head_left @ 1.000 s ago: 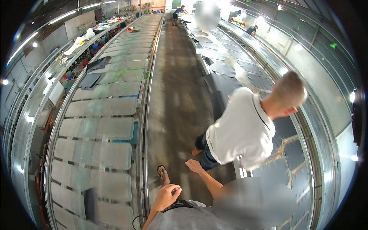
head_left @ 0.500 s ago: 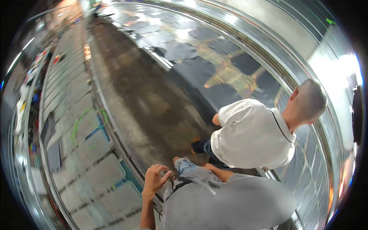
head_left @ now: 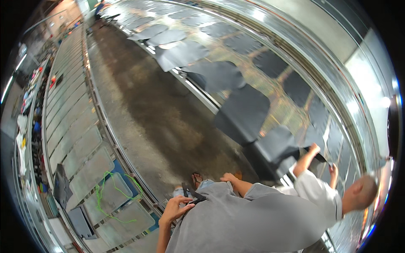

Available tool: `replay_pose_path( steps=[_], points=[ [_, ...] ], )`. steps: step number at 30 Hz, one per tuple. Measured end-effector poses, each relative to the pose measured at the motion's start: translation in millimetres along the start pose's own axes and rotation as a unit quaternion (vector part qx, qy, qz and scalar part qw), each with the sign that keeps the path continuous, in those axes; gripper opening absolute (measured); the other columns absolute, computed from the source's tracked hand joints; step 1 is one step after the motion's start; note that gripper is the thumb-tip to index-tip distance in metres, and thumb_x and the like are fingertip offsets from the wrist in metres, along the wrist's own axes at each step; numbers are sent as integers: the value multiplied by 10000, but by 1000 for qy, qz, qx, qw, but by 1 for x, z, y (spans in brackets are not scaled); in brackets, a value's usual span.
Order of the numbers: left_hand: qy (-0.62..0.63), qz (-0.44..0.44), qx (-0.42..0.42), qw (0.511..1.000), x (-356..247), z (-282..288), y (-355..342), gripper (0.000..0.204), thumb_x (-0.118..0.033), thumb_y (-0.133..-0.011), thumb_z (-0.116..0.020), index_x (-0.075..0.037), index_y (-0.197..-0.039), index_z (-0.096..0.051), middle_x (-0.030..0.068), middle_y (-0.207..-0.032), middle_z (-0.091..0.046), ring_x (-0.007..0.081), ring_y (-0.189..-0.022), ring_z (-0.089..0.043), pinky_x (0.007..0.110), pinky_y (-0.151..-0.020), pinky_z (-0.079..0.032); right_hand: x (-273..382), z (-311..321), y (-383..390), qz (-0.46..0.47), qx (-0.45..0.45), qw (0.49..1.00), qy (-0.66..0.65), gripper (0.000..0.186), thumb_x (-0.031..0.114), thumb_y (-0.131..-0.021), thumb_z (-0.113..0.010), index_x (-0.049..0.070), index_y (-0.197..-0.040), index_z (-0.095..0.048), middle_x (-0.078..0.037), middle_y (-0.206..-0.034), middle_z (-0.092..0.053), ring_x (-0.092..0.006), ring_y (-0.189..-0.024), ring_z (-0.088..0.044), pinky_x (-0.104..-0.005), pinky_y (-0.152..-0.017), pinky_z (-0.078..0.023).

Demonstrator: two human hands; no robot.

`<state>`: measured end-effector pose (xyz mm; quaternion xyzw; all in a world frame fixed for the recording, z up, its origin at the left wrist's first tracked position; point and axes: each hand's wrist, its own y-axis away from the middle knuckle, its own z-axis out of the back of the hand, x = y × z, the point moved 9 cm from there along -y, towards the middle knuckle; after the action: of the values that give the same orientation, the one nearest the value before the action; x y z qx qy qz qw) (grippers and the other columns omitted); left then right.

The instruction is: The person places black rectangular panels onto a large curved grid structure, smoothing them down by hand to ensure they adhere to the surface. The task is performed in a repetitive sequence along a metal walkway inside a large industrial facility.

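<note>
At my waist my left hand [head_left: 177, 208] has its thumb and fingers closed on a black strap [head_left: 195, 195], which hangs against my grey shirt [head_left: 223, 219]. My right hand [head_left: 229, 178] hangs low beside my thigh, seen from above; its fingers are foreshortened and what they do is hidden. To my right a co-worker in a white shirt [head_left: 318, 192] bends over the long table. Both of that person's hands are on a dark strip [head_left: 316, 155] above the table. Dark grey sheet pieces [head_left: 249, 111] lie along it, some overhanging its near edge.
A long frame of pale flat panels [head_left: 86, 158] runs along my left, with green cord [head_left: 101, 192] and dark pieces [head_left: 81, 222] on it. Between frame and table is a stained concrete aisle [head_left: 156, 114]. Another person [head_left: 99, 9] stands at the far end.
My left hand has come down to the strap at my waist. The co-worker has shifted right and leaned over the table, arms now reaching out to the dark strip.
</note>
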<state>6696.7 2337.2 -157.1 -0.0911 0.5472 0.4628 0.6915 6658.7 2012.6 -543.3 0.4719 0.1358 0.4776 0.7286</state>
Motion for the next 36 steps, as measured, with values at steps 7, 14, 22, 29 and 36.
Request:
replay_pose_path(
  steps=[7, 14, 22, 29, 36],
  points=[
    [-76, 33, -35, 996, 59, 130, -133, 378, -461, -839, -693, -117, -975, -770, 91, -928, -716, 271, -862, -681, 389, -777, -526, 282, 219, -111, 137, -153, 977, -63, 475, 424, -867, -537, 19, -1036, -720, -228, -1038, -701, -397, -1021, -659, -464, -908, -512],
    [-138, -44, -58, 988, 75, 325, -268, 329, -435, -795, -727, -136, -922, -775, 92, -901, -710, 296, -876, -668, 430, -807, -504, 404, 269, -224, 166, -89, 981, 38, 518, 486, -861, -523, 11, -916, -723, -206, -917, -715, -364, -921, -687, -467, -824, -532],
    [-38, -192, 150, 969, 36, 464, -388, 291, -307, -891, -672, -39, -990, -730, 128, -967, -701, 312, -939, -658, 410, -839, -508, 453, 280, -274, 18, -46, 993, -105, 564, 527, -808, -551, 58, -1064, -733, -227, -1115, -685, -375, -1089, -646, -446, -924, -506],
    [-103, -151, 200, 963, 77, 584, -559, 265, -294, -866, -691, -55, -970, -736, 147, -951, -713, 320, -898, -672, 409, -819, -517, 447, 252, -371, -113, 43, 988, -94, 534, 516, -752, -596, 5, -831, -731, -204, -832, -699, -341, -832, -697, -451, -741, -547],
    [-187, -186, 89, 960, 68, 760, -711, 289, -375, -840, -718, -92, -854, -771, 64, -841, -718, 262, -809, -652, 381, -765, -481, 644, 436, -517, -55, -12, 992, -116, 499, 457, -758, -595, -28, -791, -711, -214, -800, -675, -352, -801, -682, -466, -717, -544]
  ],
)
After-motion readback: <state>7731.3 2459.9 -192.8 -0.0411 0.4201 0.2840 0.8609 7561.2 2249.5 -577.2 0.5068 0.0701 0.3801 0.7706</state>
